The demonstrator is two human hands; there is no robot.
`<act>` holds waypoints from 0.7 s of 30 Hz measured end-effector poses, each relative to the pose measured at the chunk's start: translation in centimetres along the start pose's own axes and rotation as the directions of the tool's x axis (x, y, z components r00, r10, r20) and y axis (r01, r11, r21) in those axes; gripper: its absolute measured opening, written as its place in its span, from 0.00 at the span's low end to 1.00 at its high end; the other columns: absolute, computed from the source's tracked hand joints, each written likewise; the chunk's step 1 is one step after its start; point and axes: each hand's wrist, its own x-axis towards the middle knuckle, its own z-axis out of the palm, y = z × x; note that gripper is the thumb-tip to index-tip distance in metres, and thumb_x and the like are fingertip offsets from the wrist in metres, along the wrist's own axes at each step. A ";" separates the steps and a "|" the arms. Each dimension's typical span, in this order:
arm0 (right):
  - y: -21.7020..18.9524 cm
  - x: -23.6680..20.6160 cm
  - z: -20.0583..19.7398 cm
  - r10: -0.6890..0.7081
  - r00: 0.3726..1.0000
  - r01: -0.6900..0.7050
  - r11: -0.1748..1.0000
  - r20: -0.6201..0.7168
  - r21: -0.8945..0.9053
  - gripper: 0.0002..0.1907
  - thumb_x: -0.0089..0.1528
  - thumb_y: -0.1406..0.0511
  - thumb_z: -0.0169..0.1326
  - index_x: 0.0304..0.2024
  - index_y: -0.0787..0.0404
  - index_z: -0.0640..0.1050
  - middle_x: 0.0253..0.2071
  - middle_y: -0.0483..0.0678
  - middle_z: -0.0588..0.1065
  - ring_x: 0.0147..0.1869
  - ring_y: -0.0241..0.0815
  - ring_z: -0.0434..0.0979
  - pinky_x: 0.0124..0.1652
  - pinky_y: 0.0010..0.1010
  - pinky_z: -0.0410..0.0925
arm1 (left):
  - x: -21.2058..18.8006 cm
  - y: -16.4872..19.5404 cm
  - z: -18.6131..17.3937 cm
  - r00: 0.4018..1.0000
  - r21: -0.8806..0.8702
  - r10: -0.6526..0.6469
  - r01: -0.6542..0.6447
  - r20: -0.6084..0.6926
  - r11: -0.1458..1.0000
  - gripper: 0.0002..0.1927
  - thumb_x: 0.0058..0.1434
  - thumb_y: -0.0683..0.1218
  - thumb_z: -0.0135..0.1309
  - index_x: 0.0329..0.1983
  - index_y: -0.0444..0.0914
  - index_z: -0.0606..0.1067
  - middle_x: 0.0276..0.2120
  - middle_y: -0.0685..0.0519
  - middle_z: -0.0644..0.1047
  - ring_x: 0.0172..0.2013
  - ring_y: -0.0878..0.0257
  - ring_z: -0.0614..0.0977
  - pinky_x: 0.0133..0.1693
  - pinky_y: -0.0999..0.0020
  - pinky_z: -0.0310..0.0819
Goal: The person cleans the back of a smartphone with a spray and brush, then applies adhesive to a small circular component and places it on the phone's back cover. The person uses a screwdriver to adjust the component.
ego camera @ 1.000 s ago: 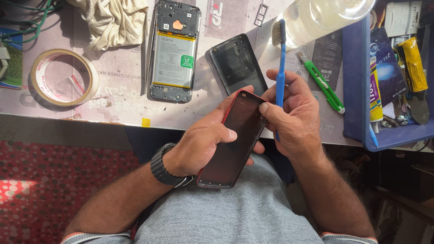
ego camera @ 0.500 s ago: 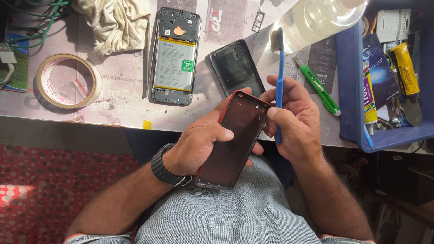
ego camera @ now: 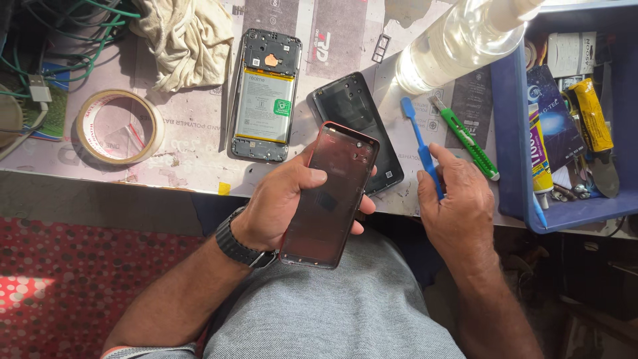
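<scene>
A: Start big. What carries it all?

B: The worktop (ego camera: 199, 126), littered with parts. On its right end sits a blue bin (ego camera: 515, 166) holding a yellow-handled tool (ego camera: 591, 116), a glue tube (ego camera: 539, 159), a dark packet and small metal bits I can't make out.

A: And the largest loose things?

B: A clear bottle (ego camera: 458, 40) lying toward the bin, a crumpled cloth (ego camera: 183, 40), a tape roll (ego camera: 118, 126). Then an opened phone (ego camera: 264, 93) with its battery bare, and just beside it a dark panel (ego camera: 345, 106), flat on the worktop.

A: The hands?

B: The left hand (ego camera: 286, 196) is wrapped around a red-edged back cover (ego camera: 332, 196), inner face up, held over the lap at the worktop's edge. The right hand (ego camera: 458, 199) is curled around a blue brush (ego camera: 420, 146), bristles pointing away, well clear of the cover.

A: How far along?

B: I'd judge mid-way: the phone is apart, the cover looks clean, nothing refitted. A green cutter (ego camera: 465, 136) lies untouched.
</scene>
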 end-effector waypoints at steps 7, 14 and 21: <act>-0.1 0.5 0.2 -0.069 0.995 0.062 0.994 -0.073 -0.090 0.19 0.61 0.71 0.65 0.54 0.66 0.78 0.43 0.55 0.76 0.43 0.50 0.76 0.44 0.40 0.71 | -0.2 -0.5 0.1 1.000 -0.004 -0.007 0.007 -0.002 1.000 0.30 0.69 0.44 0.39 0.75 0.35 0.55 0.62 0.36 0.69 0.53 0.41 0.80 0.50 0.42 0.80; -1.6 0.4 0.0 0.001 1.000 0.004 0.842 -0.008 0.539 0.14 0.64 0.73 0.63 0.52 0.67 0.78 0.47 0.49 0.76 0.42 0.31 0.74 0.44 0.23 0.70 | 0.1 -1.3 -0.1 0.999 -0.064 -0.051 0.050 -0.010 0.997 0.30 0.71 0.44 0.37 0.76 0.35 0.54 0.63 0.36 0.69 0.54 0.40 0.79 0.50 0.41 0.80; -1.9 1.5 1.3 0.006 0.998 -0.049 0.702 0.064 0.711 0.14 0.65 0.75 0.61 0.53 0.68 0.77 0.51 0.49 0.75 0.46 0.32 0.75 0.47 0.23 0.72 | 0.3 -1.6 0.0 0.997 -0.070 -0.071 0.072 0.014 0.995 0.31 0.71 0.44 0.37 0.78 0.38 0.53 0.63 0.38 0.68 0.55 0.42 0.79 0.52 0.43 0.79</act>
